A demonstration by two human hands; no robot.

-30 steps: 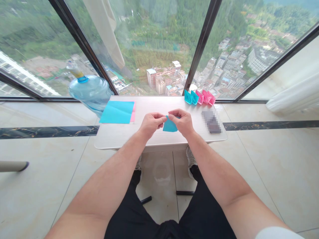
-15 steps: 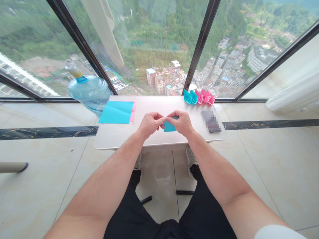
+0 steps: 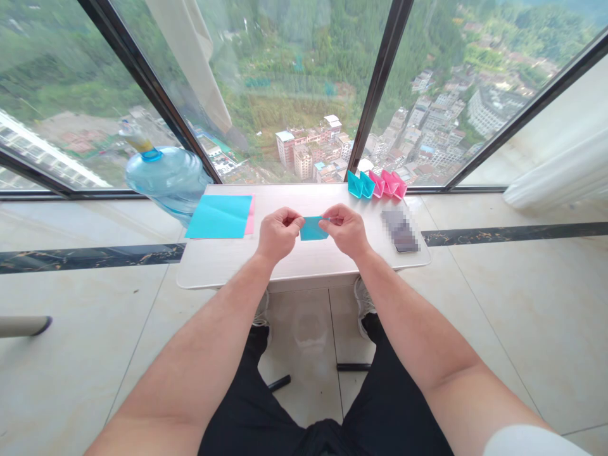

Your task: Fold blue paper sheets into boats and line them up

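A small folded piece of blue paper (image 3: pixel 314 228) is stretched between my hands just above the white table (image 3: pixel 228 263). My left hand (image 3: pixel 280 233) pinches its left edge between thumb and fingers. At the opposite edge, my right hand (image 3: pixel 346 229) grips it the same way. To the left lies a flat sheet of blue paper (image 3: pixel 219 216) with a crease across it, and a pink sheet (image 3: pixel 249 218) shows from beneath. Folded blue paper shapes (image 3: pixel 361 185) stand in a row with folded pink paper shapes (image 3: pixel 389 184) at the table's back right.
A blurred-out phone (image 3: pixel 401 231) lies at the table's right side. Behind the left corner stands a large blue water bottle (image 3: pixel 166 180). Tall windows with a dark frame (image 3: pixel 382 82) rise behind the table. My shoes are under its front edge.
My hands have moved apart, the left one slightly leftward. More of the folded blue paper now shows between them, held by its two side edges.
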